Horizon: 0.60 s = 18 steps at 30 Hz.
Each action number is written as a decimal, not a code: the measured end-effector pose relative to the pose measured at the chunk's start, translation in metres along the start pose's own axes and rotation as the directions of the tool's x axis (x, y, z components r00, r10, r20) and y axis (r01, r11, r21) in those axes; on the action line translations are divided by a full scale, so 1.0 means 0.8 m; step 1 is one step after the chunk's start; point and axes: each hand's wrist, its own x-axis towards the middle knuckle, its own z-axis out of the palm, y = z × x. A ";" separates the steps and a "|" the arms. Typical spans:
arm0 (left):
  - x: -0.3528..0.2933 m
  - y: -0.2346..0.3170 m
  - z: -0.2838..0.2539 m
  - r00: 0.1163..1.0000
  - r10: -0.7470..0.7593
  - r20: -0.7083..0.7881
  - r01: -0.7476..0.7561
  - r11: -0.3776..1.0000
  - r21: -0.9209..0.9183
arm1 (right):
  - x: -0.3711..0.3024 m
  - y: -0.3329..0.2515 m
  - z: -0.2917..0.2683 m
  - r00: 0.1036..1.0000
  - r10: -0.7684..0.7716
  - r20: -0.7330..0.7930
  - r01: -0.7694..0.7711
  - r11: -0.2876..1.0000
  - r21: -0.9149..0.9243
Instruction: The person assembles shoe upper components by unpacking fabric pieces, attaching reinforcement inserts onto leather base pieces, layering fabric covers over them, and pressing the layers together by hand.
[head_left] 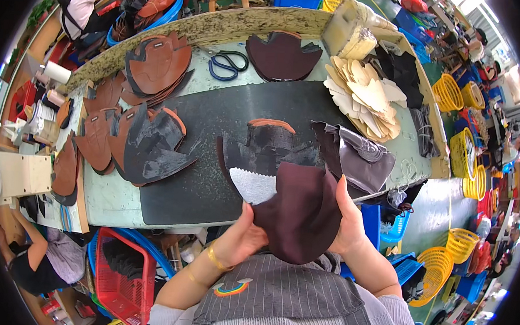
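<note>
Between my two hands, close to my apron, is a dark maroon leather shoe upper piece (pixel 304 215), curved and bent. My left hand (pixel 241 237) is closed on its left edge, thumb on top. My right hand (pixel 347 220) grips the right side, its thumb pointing up along the edge. Just beyond lies another shoe upper (pixel 266 148), its blackened inner side up, with an orange-brown edge at the top; a pale grey lining patch (pixel 252 184) with a zigzag edge overlaps it. The held piece covers part of both.
Brown leather uppers (pixel 159 69) lie stacked at the left, maroon uppers (pixel 283 56) at the back. Blue-handled scissors (pixel 224 65) rest between them. Cream cut pieces (pixel 363 97) and folded dark leather (pixel 360 159) lie at the right. A raised rim (pixel 238 25) bounds the table; baskets (pixel 436 272) stand beyond.
</note>
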 end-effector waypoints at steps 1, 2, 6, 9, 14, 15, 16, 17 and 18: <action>0.012 0.003 0.010 0.999 -0.033 -0.019 0.025 0.948 -0.316 | 0.007 0.000 0.003 1.000 -0.008 0.007 0.008 0.999 -0.041; 0.018 0.007 0.016 0.997 -0.077 -0.014 0.053 0.797 -0.601 | 0.009 0.000 0.001 1.000 0.000 -0.004 0.000 0.999 -0.049; 0.021 0.017 -0.009 0.980 -0.030 -0.195 -0.022 0.967 -0.255 | 0.001 0.007 -0.023 0.997 -0.011 -0.074 0.006 0.998 -0.065; 0.029 0.016 -0.007 0.921 0.125 -0.370 -0.192 0.970 -0.148 | 0.002 0.008 -0.048 0.969 -0.074 -0.236 0.047 0.992 -0.118; 0.062 0.043 -0.030 0.733 0.482 -0.480 -0.437 0.874 0.210 | 0.055 -0.005 -0.044 0.891 -0.389 -0.235 0.257 0.857 -0.447; 0.070 0.051 -0.035 0.703 0.501 -0.505 -0.468 0.860 0.203 | 0.066 -0.009 -0.034 0.871 -0.433 -0.233 0.296 0.839 -0.456; 0.077 0.057 -0.041 0.686 0.509 -0.519 -0.486 0.852 0.193 | 0.073 -0.014 -0.033 0.871 -0.435 -0.226 0.301 0.838 -0.455; 0.080 0.064 -0.043 0.679 0.497 -0.541 -0.488 0.855 0.173 | 0.078 -0.019 -0.032 0.877 -0.429 -0.218 0.304 0.845 -0.440; 0.082 0.070 -0.045 0.671 0.483 -0.563 -0.490 0.858 0.152 | 0.083 -0.023 -0.031 0.882 -0.422 -0.211 0.306 0.852 -0.425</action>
